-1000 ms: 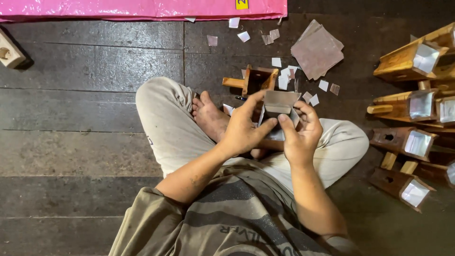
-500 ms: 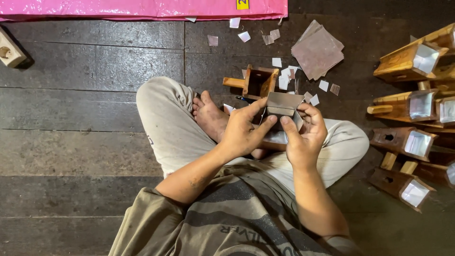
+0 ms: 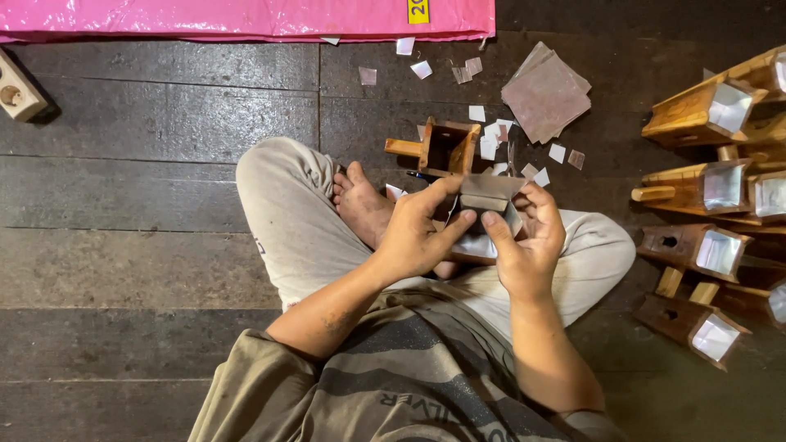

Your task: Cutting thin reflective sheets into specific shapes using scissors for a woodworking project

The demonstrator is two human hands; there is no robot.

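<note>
Both hands, left hand and right hand, pinch a folded metal sheet over the lap, above the floor; its thin edges might cut fingers or buckle if pressed unevenly.

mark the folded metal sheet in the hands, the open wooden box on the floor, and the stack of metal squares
folded metal sheet point(image 3: 485, 196), head view, on its top flap.
open wooden box point(image 3: 449, 148), head view, on its inner wall.
stack of metal squares point(image 3: 546, 92), head view, on the top square.

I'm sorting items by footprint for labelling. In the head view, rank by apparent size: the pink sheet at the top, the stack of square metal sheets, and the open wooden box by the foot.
1. pink sheet, cut off by the frame
2. stack of square metal sheets
3. open wooden box, only slightly smaller than the stack
</note>
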